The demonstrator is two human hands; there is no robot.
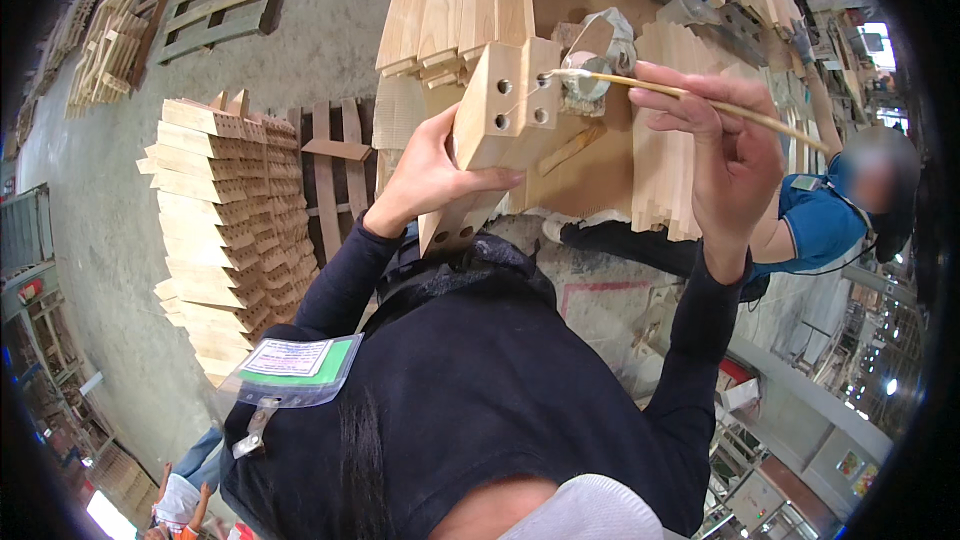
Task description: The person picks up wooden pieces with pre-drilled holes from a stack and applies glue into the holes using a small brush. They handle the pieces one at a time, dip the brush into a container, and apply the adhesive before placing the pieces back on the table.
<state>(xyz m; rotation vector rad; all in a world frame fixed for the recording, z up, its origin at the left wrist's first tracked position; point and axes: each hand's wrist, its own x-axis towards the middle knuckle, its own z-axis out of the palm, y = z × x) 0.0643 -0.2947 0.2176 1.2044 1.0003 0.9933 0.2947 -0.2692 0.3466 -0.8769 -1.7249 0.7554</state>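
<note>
Holding a pale wooden block (pixel 497 125) raised before the chest, drilled end up, the left hand (pixel 432 175) wraps its fingers round the long sides; it looks stiff, light and dry, best gripped mid-length, clear of the holes. Right hand (pixel 722 145) pinches a thin stick (pixel 700 100), its wet tip at one hole. Nearby: stacked boards (pixel 225 230), a glue pot (pixel 598 65), a seated person in blue (pixel 815 225).

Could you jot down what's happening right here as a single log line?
left hand: holds drilled wooden block | right hand: holds thin stick, gluey tip at a hole | nearby: stacked wooden blocks
</note>
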